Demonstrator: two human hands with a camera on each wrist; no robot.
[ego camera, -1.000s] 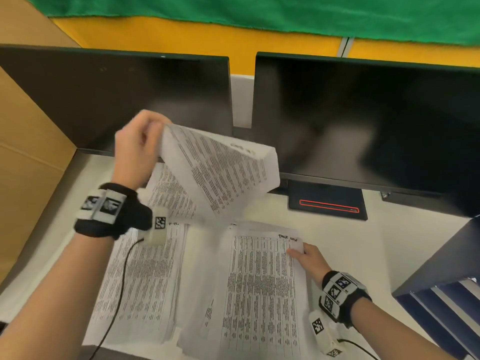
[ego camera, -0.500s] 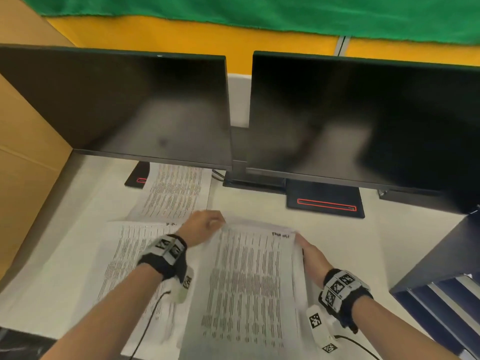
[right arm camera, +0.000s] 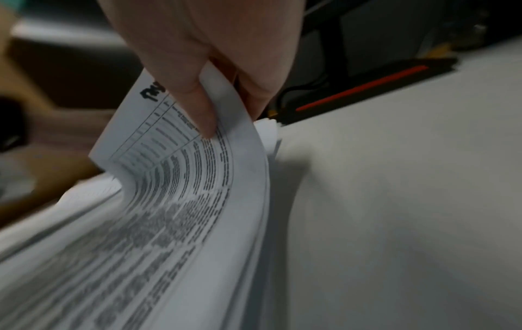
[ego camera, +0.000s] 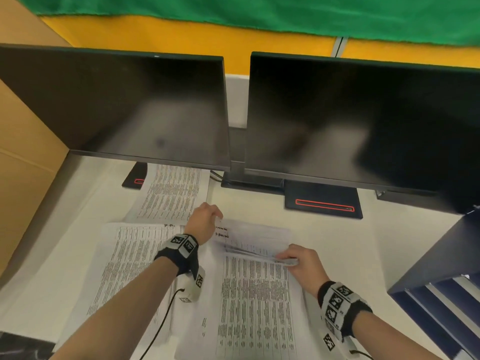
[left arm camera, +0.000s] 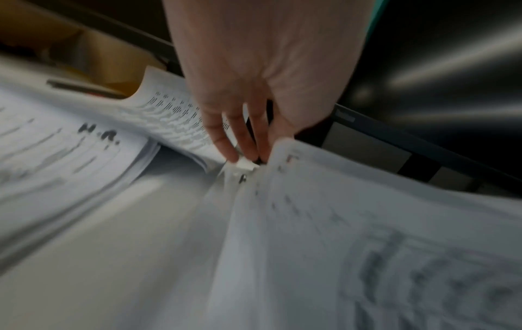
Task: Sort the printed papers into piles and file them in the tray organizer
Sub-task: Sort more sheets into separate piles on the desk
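Head view gives us three paper piles on desk; tray organizer far right. Right wrist view alone shows right hand pinching curled top sheet of middle pile. Left hand, fingers down, pinches that pile's far-left corner.

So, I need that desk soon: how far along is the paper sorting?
Partly done. Two piles are laid out: one under the left monitor, one marked H.R.. In hand: the right hand curls up top sheets of the main stack while the left hand pinches its far corner. Left: nothing visibly filed in the tray organizer.
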